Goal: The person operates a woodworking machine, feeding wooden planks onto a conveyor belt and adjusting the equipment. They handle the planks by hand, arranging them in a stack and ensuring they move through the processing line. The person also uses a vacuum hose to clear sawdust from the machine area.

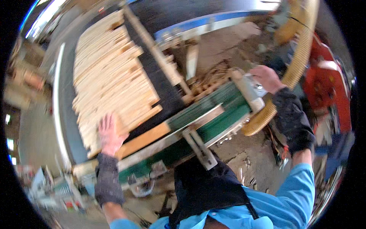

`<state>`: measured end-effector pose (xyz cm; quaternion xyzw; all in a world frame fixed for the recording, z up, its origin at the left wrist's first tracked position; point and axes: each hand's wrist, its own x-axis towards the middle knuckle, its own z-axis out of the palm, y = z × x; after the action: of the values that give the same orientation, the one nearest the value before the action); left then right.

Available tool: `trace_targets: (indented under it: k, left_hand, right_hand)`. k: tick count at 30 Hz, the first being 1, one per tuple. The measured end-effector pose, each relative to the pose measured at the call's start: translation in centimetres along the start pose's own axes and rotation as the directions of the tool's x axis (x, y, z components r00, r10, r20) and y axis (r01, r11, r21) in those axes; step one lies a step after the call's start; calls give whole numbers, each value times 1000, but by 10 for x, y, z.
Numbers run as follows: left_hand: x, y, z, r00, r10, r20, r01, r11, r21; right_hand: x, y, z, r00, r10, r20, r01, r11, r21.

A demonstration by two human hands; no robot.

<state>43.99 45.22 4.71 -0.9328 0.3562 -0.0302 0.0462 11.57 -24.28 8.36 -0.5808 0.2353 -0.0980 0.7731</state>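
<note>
Many narrow pale wooden strips (110,72) lie side by side on a dark belt-like surface, their ends uneven. My left hand (110,131) rests on the near end of these strips with fingers spread. Beside it, a single wooden strip (146,139) lies along the near edge, by the green machine bed (225,126). My right hand (268,79) is curled at the far right end of this bed, next to a metal end block (248,91). What its fingers close on is hidden and blurred.
A ribbed yellow hose (301,49) curves down behind my right hand. Red machinery (326,84) stands at the right. A slotted metal bracket (200,149) juts toward me from the bed. Wood scraps (217,76) lie beyond it, and a white rail (58,103) runs at left.
</note>
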Motion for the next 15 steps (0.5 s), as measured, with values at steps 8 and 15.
trace_targets:
  k: [8,15]
  left_hand:
    - [-3,15,-8,979,-139,147,138,990,19]
    - [-19,4,-16,992,-111,61,110,994,9]
  right_hand:
    - [25,30,-53,987,-162,-25,147,942,-300]
    - [-3,26,180,940,-337,58,289,691,-663]
